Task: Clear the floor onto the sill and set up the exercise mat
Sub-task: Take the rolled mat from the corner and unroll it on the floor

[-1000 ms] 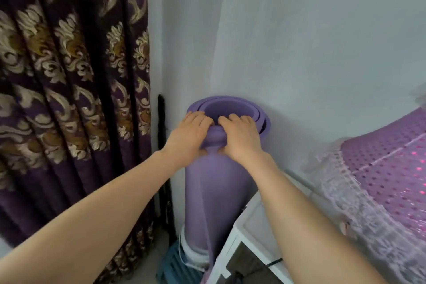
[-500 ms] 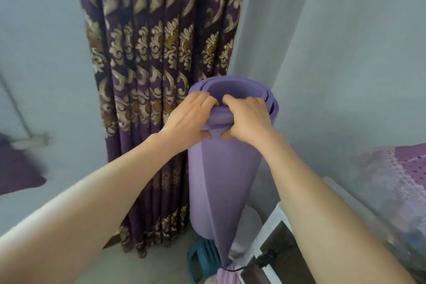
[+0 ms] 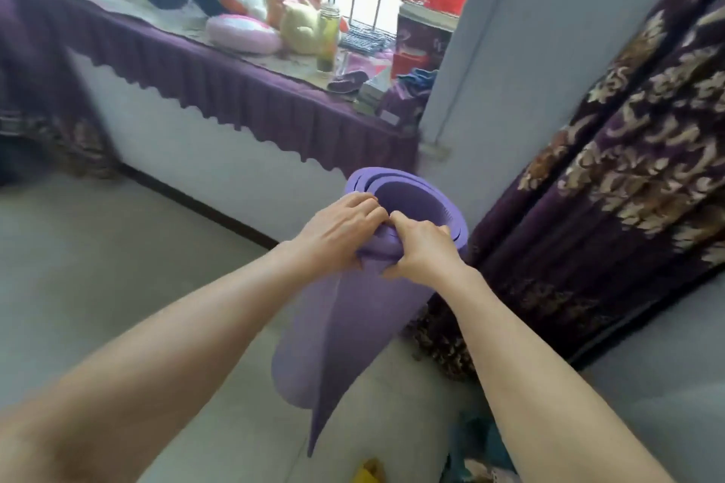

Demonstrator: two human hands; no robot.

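Note:
A rolled purple exercise mat (image 3: 337, 325) hangs upright above the pale floor (image 3: 117, 267), its loose outer flap trailing to a point below. My left hand (image 3: 337, 235) and my right hand (image 3: 421, 247) both grip the near rim at the top of the roll, side by side. Behind it runs the window sill (image 3: 219, 67), covered with a purple scalloped cloth and holding plush toys, a pink cushion, a jar and books.
A grey wall pillar (image 3: 498, 71) stands right behind the mat. A purple and gold patterned curtain (image 3: 612, 169) hangs on the right. A yellow item (image 3: 370, 472) and teal things (image 3: 474, 447) lie on the floor at the bottom.
The mat has been lifted out of the corner and carried left, with both hands still on its top rim. The view has swung left, so the window sill and floor now show.

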